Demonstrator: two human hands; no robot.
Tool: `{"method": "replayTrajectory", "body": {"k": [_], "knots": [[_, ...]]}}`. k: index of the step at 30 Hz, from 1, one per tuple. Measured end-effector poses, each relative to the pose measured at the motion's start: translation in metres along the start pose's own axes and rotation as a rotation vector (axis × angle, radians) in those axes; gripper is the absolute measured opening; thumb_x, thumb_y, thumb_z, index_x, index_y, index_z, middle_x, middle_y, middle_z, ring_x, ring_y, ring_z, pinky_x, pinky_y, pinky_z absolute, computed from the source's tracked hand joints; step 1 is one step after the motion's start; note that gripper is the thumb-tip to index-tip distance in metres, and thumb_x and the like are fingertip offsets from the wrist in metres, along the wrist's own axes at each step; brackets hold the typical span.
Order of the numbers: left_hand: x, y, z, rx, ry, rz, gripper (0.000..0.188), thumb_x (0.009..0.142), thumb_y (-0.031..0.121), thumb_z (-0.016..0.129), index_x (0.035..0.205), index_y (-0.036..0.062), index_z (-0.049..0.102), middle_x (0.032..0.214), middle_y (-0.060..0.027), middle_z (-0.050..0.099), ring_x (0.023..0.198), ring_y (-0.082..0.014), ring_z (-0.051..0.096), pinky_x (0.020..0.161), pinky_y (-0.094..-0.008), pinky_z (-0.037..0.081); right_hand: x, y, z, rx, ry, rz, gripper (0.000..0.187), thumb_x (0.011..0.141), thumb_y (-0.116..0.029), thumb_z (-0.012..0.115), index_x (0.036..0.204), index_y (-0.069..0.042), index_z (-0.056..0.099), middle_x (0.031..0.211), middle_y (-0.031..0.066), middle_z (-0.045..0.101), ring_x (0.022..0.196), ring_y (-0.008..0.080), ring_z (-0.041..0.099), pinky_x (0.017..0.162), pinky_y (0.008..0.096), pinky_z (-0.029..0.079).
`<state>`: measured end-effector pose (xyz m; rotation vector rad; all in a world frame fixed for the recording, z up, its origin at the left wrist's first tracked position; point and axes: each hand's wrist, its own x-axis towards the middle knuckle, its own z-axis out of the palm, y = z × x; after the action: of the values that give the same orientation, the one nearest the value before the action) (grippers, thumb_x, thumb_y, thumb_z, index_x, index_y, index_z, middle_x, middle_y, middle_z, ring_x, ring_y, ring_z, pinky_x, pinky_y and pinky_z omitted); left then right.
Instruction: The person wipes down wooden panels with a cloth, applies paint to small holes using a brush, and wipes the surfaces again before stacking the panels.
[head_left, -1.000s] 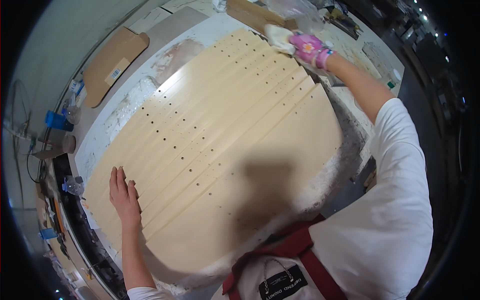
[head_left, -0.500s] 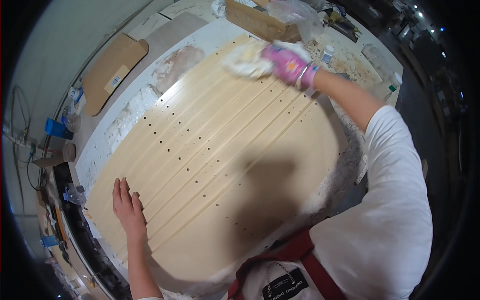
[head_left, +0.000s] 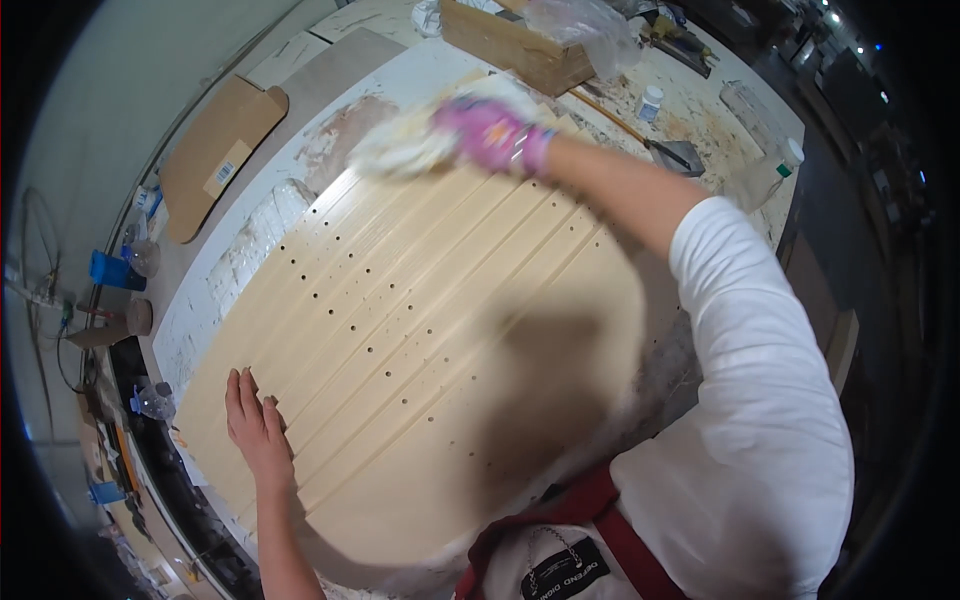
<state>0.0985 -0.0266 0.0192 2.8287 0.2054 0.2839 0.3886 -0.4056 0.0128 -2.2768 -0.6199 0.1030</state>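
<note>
A large pale cream panel (head_left: pixel 330 390) with rounded edges, several parallel grooves and rows of small dark holes lies before me. My bare left hand (head_left: pixel 258 425) rests flat on its left part, fingers stretched out. In a pink patterned glove, my right hand (head_left: pixel 492 135) is closed on a whitish cloth (head_left: pixel 405 140) and presses it against the panel's far edge. Both the cloth and the glove are somewhat blurred by motion. My shadow falls over the panel's near right part.
Beyond the panel stand an open cardboard box (head_left: pixel 515 50) and a small white bottle (head_left: pixel 650 102). A tool with a wooden handle (head_left: pixel 612 115) lies by them. A clear bottle with a green band (head_left: pixel 768 180) is at the right. Cut cardboard (head_left: pixel 215 165) and a blue cup (head_left: pixel 115 268) are at the left.
My right hand has swept left along the far edge with the cloth, uncovering the wooden-handled tool. The panel sits slightly shifted in the picture. My left hand stays on the panel.
</note>
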Motion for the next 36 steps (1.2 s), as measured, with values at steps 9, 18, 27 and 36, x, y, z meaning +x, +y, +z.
{"method": "replayTrajectory", "body": {"k": [9,18,27,36], "knots": [[0.006,0.010,0.001,0.031,0.009,-0.004,0.045,0.093,0.024,0.039,0.133,0.0028,0.040,0.140,-0.0163,0.035,0.120,-0.0268,0.044,0.099,-0.0400,0.030,-0.046,0.032,-0.068,-0.618,-0.046,-0.178,0.038,0.077,-0.012,0.058,0.114,-0.004,0.055,0.109,0.0150,0.060,0.096,0.0291,0.059,0.088,0.0328,0.046],[0.006,0.000,0.009,0.123,0.020,0.032,0.043,0.092,0.020,0.041,0.129,0.0005,0.044,0.138,-0.0171,0.037,0.109,-0.0255,0.051,0.088,-0.0345,0.040,-0.044,0.100,-0.137,-0.509,0.244,0.248,0.026,0.083,-0.022,0.054,0.102,-0.006,0.061,0.092,0.0174,0.065,0.083,0.0311,0.064,0.076,0.0397,0.049],[0.009,-0.001,0.009,-0.059,0.059,0.054,0.043,0.090,0.018,0.043,0.129,-0.0005,0.043,0.135,-0.0175,0.038,0.097,-0.0237,0.054,0.079,-0.0328,0.045,-0.011,0.075,-0.153,-0.229,0.582,-0.114,0.038,0.085,-0.015,0.048,0.122,-0.015,0.057,0.115,0.0085,0.063,0.104,0.0206,0.060,0.089,0.0293,0.046],[0.012,0.018,0.002,-0.141,-0.014,-0.087,0.043,0.089,0.015,0.042,0.130,-0.0004,0.043,0.136,-0.0168,0.038,0.092,-0.0215,0.054,0.072,-0.0300,0.046,0.010,0.076,-0.060,-0.521,0.266,-0.158,0.025,0.078,-0.017,0.055,0.101,-0.009,0.059,0.099,0.0169,0.061,0.091,0.0352,0.059,0.082,0.0409,0.047]]}}
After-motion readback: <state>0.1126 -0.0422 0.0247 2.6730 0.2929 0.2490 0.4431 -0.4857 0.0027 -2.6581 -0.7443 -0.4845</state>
